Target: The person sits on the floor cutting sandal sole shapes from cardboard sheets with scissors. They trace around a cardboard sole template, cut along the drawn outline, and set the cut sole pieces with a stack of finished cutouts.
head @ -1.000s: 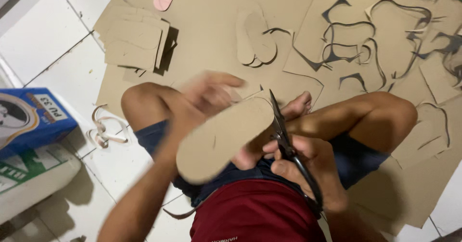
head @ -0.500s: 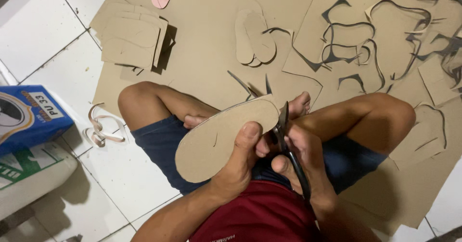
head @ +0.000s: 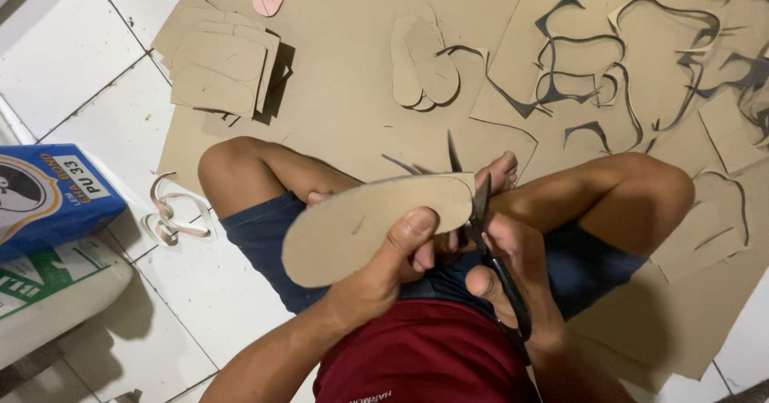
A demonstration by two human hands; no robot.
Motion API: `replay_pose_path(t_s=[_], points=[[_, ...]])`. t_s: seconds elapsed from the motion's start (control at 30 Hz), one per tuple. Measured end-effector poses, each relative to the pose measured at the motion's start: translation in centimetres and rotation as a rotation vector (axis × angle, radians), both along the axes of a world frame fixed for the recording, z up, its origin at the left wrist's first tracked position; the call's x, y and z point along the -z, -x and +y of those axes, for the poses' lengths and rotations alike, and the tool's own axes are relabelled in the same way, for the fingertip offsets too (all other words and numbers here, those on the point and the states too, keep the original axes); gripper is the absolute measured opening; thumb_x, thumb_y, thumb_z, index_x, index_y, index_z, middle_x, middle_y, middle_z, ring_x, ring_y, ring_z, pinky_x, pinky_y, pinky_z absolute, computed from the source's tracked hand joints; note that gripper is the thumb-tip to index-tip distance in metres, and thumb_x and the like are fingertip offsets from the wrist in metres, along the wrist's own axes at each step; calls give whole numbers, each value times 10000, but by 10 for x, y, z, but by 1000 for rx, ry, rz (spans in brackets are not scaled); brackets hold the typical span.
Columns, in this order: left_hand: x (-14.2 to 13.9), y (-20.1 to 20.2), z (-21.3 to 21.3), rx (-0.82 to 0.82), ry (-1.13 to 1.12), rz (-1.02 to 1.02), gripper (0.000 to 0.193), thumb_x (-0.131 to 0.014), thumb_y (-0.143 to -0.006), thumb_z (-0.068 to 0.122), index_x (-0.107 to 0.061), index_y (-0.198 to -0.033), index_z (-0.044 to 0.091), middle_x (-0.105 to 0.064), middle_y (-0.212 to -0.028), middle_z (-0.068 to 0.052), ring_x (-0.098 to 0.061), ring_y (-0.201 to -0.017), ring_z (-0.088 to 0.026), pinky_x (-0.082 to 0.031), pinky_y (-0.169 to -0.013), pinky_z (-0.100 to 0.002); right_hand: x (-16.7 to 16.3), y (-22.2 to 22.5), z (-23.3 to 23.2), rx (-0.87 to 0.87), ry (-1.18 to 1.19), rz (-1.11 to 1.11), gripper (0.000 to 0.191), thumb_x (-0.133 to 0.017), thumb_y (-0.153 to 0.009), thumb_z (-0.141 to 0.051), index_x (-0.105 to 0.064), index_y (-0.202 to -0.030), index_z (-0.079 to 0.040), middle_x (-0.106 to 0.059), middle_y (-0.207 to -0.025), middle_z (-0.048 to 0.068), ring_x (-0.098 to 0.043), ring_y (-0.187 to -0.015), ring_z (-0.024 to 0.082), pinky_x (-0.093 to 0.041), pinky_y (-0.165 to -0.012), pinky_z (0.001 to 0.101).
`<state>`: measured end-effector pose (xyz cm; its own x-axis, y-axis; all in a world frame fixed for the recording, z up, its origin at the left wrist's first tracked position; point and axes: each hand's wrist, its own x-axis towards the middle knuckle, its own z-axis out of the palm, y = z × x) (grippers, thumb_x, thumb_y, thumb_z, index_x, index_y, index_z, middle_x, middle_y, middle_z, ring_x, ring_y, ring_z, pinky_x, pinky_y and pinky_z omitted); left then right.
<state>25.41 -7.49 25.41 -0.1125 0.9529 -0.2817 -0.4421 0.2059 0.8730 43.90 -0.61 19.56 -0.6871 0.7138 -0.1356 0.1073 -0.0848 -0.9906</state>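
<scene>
Starting far left of the grip: blue box [head: 50,197] on white floor tile [head: 76,58], with a white bag [head: 56,307] below it and curled offcut strips [head: 172,211] lying between box and knee. Further up and left of the grip, a stack of cut blanks [head: 218,68] on the big cardboard sheet [head: 344,90]. Then the grip itself: left hand [head: 383,279] clenched on the sole cutout [head: 372,227], thumb pressed flat on top near its right end, fingers hidden beneath. Compared with a second ago, now gripped from the near edge instead of cupped from above, and swung flatter; half a second ago already close to this pose, only nudged slightly. Judged from that, repositioning looks finished and the edge looks presented for trimming. Long axis of the sole running left to right with a slight rise, broad rounded end pointing left and down over the thigh, narrower end pointing right at the blades. Just right of the grip, scissors [head: 493,251] upright against that narrower end, tips up, blades nearly together at the cardboard edge. Right hand [head: 517,279] closed through the handles, grasping the scissors, touching the left fingers. Above the grip, a pair of finished soles [head: 423,65] on the sheet; far right, tangled scrap outlines [head: 609,66] well apart from both hands.
</scene>
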Motion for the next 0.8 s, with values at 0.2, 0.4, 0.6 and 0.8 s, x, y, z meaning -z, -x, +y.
replay_pose_path(t_s=[0.2,0.4,0.6,0.8], points=[[-3,18,3,41,-52,-19,501,-519,-1066,372,-731,-1182,-67,-654,-796,-86,-650,-789,-152,-527,-732,-286,-7,6,0,18,51,-1,865,-669,-751,-820,-756,-992,6,-587,-696,-18,-570,-634,92,-459,-620,235],[-14,26,7,126,-25,18,460,-540,-1041,357,-747,-1147,-41,-640,-739,-88,-605,-678,-103,-482,-618,-255,-18,1,7,-59,225,105,762,-731,-804,-753,-656,-965,-12,-634,-880,17,-606,-842,100,-464,-767,240],[-18,41,13,151,-29,240,404,-570,-1008,334,-770,-1102,-5,-666,-690,-70,-602,-606,-75,-477,-548,-241,-21,0,7,-76,220,65,873,-732,-755,-785,-731,-1099,17,-576,-800,-11,-560,-753,88,-504,-735,258],[-20,53,15,205,-17,284,305,-640,-978,278,-802,-1027,24,-708,-651,-32,-541,-494,-94,-444,-481,-265,-23,-5,9,-127,205,-53,853,-717,-715,-799,-743,-973,13,-569,-766,-20,-531,-685,86,-457,-654,243]])
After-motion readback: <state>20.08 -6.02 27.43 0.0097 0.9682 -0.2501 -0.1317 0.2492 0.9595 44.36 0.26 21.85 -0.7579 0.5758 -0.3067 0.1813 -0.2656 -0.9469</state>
